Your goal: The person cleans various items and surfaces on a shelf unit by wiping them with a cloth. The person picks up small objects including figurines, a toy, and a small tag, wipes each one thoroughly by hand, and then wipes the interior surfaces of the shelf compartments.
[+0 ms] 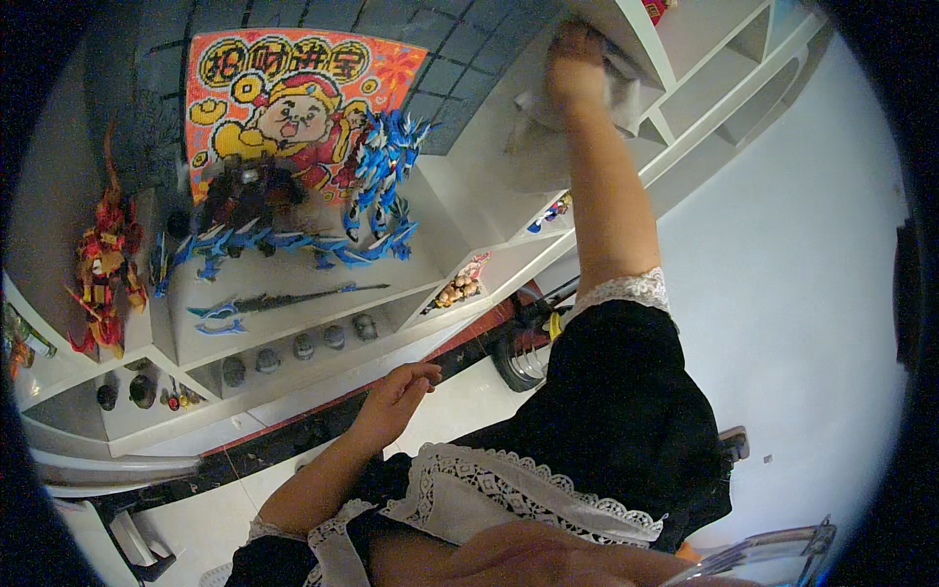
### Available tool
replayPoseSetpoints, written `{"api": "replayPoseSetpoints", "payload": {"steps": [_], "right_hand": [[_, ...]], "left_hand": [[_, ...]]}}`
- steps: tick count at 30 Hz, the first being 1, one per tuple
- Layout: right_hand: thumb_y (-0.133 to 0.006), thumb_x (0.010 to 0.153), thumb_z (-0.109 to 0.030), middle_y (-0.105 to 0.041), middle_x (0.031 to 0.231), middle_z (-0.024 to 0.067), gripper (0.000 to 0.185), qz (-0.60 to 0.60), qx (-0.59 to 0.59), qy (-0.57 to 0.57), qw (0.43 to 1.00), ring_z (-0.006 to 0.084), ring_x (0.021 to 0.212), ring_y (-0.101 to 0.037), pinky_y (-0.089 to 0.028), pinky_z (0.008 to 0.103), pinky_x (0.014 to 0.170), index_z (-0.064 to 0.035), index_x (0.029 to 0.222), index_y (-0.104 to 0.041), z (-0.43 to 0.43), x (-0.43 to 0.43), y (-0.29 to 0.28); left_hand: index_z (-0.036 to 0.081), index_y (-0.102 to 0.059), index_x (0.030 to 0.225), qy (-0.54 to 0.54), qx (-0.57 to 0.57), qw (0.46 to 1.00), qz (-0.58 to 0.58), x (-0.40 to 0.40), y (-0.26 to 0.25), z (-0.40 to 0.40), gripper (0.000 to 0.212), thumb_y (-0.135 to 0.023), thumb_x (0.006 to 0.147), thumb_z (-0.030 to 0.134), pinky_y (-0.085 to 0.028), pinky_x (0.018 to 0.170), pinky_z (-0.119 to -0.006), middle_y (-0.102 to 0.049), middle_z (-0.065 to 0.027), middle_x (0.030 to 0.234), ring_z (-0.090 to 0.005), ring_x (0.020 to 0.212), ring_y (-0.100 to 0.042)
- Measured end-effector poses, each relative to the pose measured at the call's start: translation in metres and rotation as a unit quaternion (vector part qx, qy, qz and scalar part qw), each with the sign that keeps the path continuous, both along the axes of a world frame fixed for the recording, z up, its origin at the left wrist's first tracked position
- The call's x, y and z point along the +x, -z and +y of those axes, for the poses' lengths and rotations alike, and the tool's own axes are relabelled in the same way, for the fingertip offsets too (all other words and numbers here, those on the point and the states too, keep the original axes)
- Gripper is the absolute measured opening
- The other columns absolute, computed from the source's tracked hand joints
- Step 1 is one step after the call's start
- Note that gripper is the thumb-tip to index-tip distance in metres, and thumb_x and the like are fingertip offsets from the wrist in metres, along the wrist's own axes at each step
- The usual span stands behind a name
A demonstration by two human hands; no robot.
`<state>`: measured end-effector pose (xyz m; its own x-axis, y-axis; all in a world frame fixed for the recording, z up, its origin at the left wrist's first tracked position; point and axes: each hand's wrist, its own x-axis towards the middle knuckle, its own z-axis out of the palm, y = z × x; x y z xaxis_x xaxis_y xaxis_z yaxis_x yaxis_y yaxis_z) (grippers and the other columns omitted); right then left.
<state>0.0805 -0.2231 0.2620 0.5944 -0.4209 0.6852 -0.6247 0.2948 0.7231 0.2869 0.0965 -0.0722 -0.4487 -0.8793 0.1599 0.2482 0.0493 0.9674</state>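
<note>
My right hand (579, 62) is raised far up, blurred, against the inner surface of a white shelf compartment at the top. A pale cloth (623, 103) is bunched beneath and beside it, and the hand appears to grip it. The fingers' exact hold is hidden. My left hand (402, 400) hangs in the air before the lower edge of the shelf unit, loosely bent and with nothing in it. Nearest to that hand is a low compartment with several small dark rounded objects (304, 346).
White shelving (469, 220) holds a blue robot figure (389, 165), a long blue dragon-like model (293, 242), a toy sword (293, 299), a red-gold figure (106, 257) and a pixel-art picture (293, 110). Below, a wheel (517, 359) stands on the floor. A pale wall (792, 293) rises at right.
</note>
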Motion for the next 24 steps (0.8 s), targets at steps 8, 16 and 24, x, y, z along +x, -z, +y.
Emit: {"api": "replayPoseSetpoints", "payload": {"steps": [8,16,24], "right_hand": [[-0.048,0.081,-0.016,-0.053,0.104,0.0092,0.028,0.122,0.227,0.010,0.966,0.0269,0.099,-0.048,-0.040,0.0376,0.088,-0.0036,0.105,-0.056,0.040,-0.002,0.109],[-0.045,0.080,-0.015,-0.054,0.112,0.0107,0.026,-0.062,0.163,-0.052,0.983,0.0298,0.105,-0.049,-0.041,0.0386,0.091,-0.0030,0.100,-0.058,0.010,-0.009,-0.023],[-0.046,0.083,-0.019,-0.050,0.121,0.0085,0.030,0.071,0.173,0.025,0.982,0.0282,0.111,-0.043,-0.033,0.0381,0.096,-0.0006,0.101,-0.061,-0.001,0.008,0.093]], "left_hand": [[0.001,-0.051,0.110,0.026,0.016,0.998,0.052,-0.020,-0.002,-0.007,0.022,-0.042,0.094,0.011,-0.042,0.087,-0.030,-0.058,-0.0091,0.103,-0.0166,0.093,-0.055],[0.000,-0.051,0.114,0.066,-0.003,0.997,0.039,-0.031,-0.021,-0.018,0.025,-0.042,0.093,0.012,-0.043,0.088,-0.029,-0.058,-0.0101,0.107,-0.0166,0.099,-0.055],[0.002,-0.052,0.114,0.111,-0.030,0.993,-0.021,-0.038,-0.007,-0.007,0.027,-0.045,0.094,0.020,-0.043,0.087,-0.030,-0.058,-0.0079,0.107,-0.0156,0.097,-0.055]]}}
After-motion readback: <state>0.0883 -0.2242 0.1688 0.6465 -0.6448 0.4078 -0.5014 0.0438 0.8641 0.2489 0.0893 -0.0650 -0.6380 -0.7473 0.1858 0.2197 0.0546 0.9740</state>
